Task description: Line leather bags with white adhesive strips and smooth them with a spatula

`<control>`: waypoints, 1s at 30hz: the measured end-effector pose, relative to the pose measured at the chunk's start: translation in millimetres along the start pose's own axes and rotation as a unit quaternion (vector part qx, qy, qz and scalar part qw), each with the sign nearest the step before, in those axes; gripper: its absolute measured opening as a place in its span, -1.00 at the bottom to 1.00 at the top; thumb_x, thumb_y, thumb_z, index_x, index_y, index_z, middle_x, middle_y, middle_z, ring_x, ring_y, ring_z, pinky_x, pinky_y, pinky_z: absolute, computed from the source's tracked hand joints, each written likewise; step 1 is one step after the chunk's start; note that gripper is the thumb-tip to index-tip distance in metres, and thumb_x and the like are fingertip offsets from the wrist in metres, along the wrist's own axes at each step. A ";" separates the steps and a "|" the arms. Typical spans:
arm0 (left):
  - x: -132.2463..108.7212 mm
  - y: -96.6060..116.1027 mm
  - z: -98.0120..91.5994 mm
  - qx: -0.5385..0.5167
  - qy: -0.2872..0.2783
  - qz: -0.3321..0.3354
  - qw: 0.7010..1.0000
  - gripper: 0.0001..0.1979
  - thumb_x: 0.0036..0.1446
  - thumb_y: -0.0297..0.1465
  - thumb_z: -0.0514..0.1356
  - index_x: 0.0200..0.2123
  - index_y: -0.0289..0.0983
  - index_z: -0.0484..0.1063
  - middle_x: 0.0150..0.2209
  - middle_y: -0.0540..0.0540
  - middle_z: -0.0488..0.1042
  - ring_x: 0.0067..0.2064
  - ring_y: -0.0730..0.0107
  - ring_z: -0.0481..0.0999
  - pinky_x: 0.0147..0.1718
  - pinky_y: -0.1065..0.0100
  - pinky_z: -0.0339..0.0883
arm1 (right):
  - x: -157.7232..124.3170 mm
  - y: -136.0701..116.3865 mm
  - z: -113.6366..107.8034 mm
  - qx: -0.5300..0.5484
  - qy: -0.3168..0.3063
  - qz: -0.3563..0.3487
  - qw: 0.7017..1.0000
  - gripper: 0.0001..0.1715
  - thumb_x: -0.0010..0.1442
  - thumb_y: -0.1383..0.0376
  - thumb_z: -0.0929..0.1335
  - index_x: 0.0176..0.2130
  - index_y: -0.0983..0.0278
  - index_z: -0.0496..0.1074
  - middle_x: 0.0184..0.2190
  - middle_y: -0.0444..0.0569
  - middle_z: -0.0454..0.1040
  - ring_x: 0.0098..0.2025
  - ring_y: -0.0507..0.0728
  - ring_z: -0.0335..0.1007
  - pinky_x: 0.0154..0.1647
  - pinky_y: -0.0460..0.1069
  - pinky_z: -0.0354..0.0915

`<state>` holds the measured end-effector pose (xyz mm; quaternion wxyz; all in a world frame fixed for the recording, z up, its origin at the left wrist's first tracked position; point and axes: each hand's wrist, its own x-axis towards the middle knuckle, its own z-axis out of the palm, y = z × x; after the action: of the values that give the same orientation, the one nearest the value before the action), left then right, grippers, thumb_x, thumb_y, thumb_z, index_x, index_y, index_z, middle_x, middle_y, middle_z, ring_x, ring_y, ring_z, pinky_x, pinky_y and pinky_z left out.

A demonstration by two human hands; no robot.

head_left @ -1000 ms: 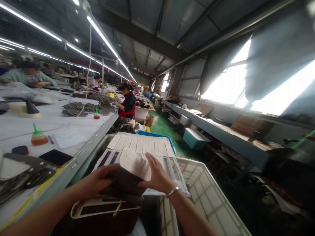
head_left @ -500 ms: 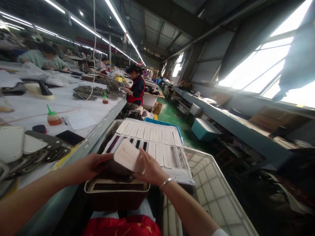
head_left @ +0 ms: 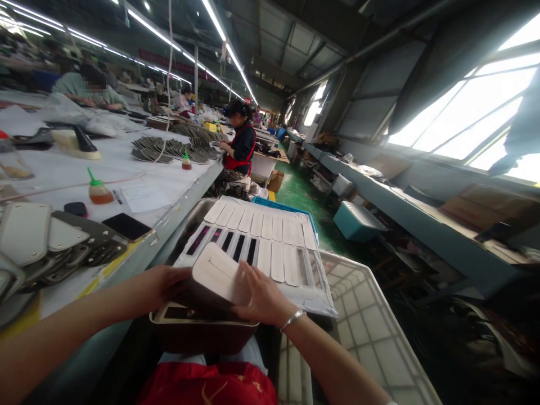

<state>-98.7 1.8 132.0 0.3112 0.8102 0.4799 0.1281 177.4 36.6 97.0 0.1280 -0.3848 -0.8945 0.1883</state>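
Left hand (head_left: 162, 284) and right hand (head_left: 261, 298) are set apart, each closed on one end of the stack of cream round-cornered flat pieces (head_left: 219, 274). Left fingers curl at the stack's left side; the right thumb and palm lie over its near right end. The stack is held just above the dark maroon box with a cream rim (head_left: 202, 332), in front of the person's lap. Its pale top face is tilted up toward the camera, with darker layers beneath. Its long axis runs diagonally, far left to near right. No writing shows on the stack. A silver bracelet (head_left: 292, 319) sits on the right wrist. A red garment (head_left: 211, 388) lies below the box. Just beyond the hands is a white die-cut sheet with rows of cream strips and dark slots (head_left: 270, 247); to its right is a white plastic grid crate (head_left: 367, 332). The white worktable (head_left: 139, 180) on the left carries grey cut pieces (head_left: 84, 253), a black phone (head_left: 126, 226), a squeeze bottle of orange liquid with a green cap (head_left: 98, 192) and a paper sheet (head_left: 143, 198) with marks too faint to read. Further along the table a co-worker in a red apron (head_left: 242, 145) is at work. A red banner (head_left: 156, 56) hangs far off, its lettering too small to read.
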 end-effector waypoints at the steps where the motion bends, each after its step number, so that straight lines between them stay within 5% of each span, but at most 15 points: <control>1: 0.8 -4.0 4.8 -0.009 -0.011 0.005 1.000 -0.70 0.14 -0.37 -0.01 -0.11 -0.15 0.43 -0.19 -0.01 0.55 -0.19 0.28 0.52 -0.20 0.44 0.30 | -1.8 2.5 0.8 -0.017 -0.007 -0.009 1.000 0.16 -0.13 0.07 0.43 0.27 0.29 -0.17 0.08 0.14 0.19 0.04 0.26 0.16 0.05 0.13 0.15; 4: -0.5 -19.6 14.8 -0.024 -0.020 0.003 0.999 -0.68 0.10 -0.37 0.03 -0.10 -0.13 0.45 -0.15 -0.02 0.54 -0.08 0.22 0.49 -0.11 0.39 0.30 | -5.1 9.1 3.1 -0.075 -0.032 -0.029 0.996 0.12 -0.12 0.10 0.42 0.27 0.29 -0.13 0.07 0.13 0.19 0.04 0.27 0.14 0.07 0.14 0.11; 7: -8.6 -42.0 17.2 -0.064 0.066 -0.071 0.993 -0.62 0.10 -0.33 0.04 0.00 -0.15 0.37 -0.10 -0.03 0.52 -0.04 0.20 0.46 -0.04 0.31 0.28 | 0.1 9.7 9.7 -0.121 -0.047 -0.045 0.991 0.14 -0.10 0.09 0.40 0.28 0.33 -0.18 -0.01 0.13 0.25 -0.03 0.25 0.17 0.02 0.13 0.14; 11: -26.6 -72.7 27.2 -0.201 0.198 -0.164 0.945 -0.55 0.11 -0.19 0.05 0.05 -0.23 0.30 -0.04 -0.09 0.48 -0.01 0.22 0.44 0.00 0.28 0.28 | 15.2 2.0 29.6 -0.185 -0.064 -0.093 0.976 0.12 -0.05 0.08 0.39 0.28 0.33 -0.22 -0.07 0.13 0.26 -0.14 0.23 0.20 -0.10 0.12 0.20; 16: -40.7 -89.3 63.5 -0.296 0.265 -0.204 0.895 -0.44 0.04 -0.11 0.12 0.06 -0.28 0.28 0.03 -0.18 0.42 0.07 0.16 0.37 0.06 0.20 0.24 | 22.2 -1.6 47.9 -0.245 -0.086 -0.136 0.956 0.10 -0.07 0.00 0.41 0.27 0.23 -0.15 -0.10 0.10 0.27 -0.22 0.22 0.21 -0.26 0.08 0.22; 22: -34.4 -92.3 94.5 -0.263 0.257 -0.223 0.903 -0.39 -0.01 -0.15 0.16 0.09 -0.32 0.24 0.08 -0.22 0.36 0.09 0.14 0.35 0.04 0.21 0.26 | 21.1 -3.5 45.0 -0.273 -0.111 -0.165 0.941 0.07 -0.04 -0.02 0.39 0.26 0.25 -0.14 -0.14 0.09 0.29 -0.27 0.19 0.23 -0.34 0.04 0.20; 30: -22.1 -97.5 90.2 -0.082 0.163 -0.222 0.958 -0.43 0.02 -0.38 0.08 0.14 -0.38 0.15 0.10 -0.23 0.33 0.09 0.26 0.35 0.07 0.27 0.20 | 31.6 -10.7 46.2 -0.258 -0.186 -0.194 0.928 0.07 -0.06 -0.06 0.35 0.25 0.36 -0.08 -0.14 0.17 0.32 -0.34 0.21 0.33 -0.45 0.04 0.24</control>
<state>-132.2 -17.9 3.1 0.3147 0.6232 0.6799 0.2245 132.1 42.1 62.9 -0.1103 -0.1816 -0.9771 -0.0096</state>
